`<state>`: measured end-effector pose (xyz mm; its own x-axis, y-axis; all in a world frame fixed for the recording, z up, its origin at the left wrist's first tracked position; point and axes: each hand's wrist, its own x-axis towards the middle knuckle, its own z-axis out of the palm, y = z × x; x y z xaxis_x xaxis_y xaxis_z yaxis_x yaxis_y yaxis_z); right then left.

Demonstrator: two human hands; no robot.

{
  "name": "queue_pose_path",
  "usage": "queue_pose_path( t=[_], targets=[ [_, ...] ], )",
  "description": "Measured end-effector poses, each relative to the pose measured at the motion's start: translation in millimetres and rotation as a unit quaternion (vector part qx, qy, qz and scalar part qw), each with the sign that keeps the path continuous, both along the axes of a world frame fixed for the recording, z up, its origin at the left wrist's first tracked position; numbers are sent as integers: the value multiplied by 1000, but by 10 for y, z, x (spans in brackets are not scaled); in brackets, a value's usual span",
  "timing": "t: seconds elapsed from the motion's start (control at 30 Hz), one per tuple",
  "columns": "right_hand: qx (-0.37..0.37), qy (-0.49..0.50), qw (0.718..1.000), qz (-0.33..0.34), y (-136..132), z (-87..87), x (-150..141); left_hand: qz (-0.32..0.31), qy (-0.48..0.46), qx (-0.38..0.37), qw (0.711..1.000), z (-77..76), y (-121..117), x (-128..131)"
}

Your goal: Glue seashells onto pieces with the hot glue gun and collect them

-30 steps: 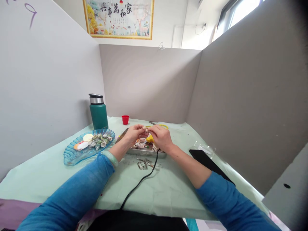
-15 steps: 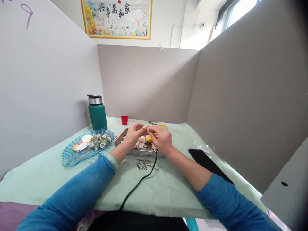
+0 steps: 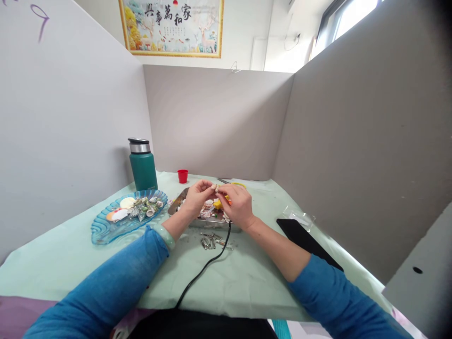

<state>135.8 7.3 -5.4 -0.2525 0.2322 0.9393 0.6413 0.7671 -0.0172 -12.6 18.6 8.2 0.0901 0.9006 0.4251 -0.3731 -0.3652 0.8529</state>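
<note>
Above a metal tray (image 3: pixel 193 222), my left hand (image 3: pixel 198 195) and my right hand (image 3: pixel 237 202) meet fingertip to fingertip. Between their pinched fingers is a small whitish shell (image 3: pixel 216 189), mostly covered by the fingers. The tray holds many small shells (image 3: pixel 207 212). A yellow tool, apparently a glue gun (image 3: pixel 218 205), lies in it, partly behind my right hand. From beside that hand a black cord (image 3: pixel 208 263) runs down to the table's near edge. Several small silver metal clips (image 3: pixel 211 241) lie in a pile just in front of the tray.
On the left, a blue glass dish (image 3: pixel 100 230) holds shells, with a green bottle (image 3: pixel 143 169) behind it. A red cup (image 3: pixel 182 176) and yellow-handled scissors (image 3: pixel 238 184) lie at the back. To the right are a black flat object (image 3: pixel 305 240) and a clear plastic bag (image 3: pixel 300 216). Grey panels enclose the table.
Both hands stay over the tray, still pinched together. Their fingertips have shifted very slightly around the small shell; everything else is unmoved.
</note>
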Motion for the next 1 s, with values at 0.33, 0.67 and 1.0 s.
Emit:
queue_pose_path(
  t=[0.33,0.67,1.0],
  targets=[
    [-5,-11,1000,-12,5,-10,-6,-2,-4,-11,1000,-10,6,8],
    [-1,-10,1000,-29,-8,-1,-25,11,12,11,1000,-9,3,21],
    [-10,-16,999,-28,-29,9,-25,-9,-22,-14,1000,7,-15,16]
  ],
)
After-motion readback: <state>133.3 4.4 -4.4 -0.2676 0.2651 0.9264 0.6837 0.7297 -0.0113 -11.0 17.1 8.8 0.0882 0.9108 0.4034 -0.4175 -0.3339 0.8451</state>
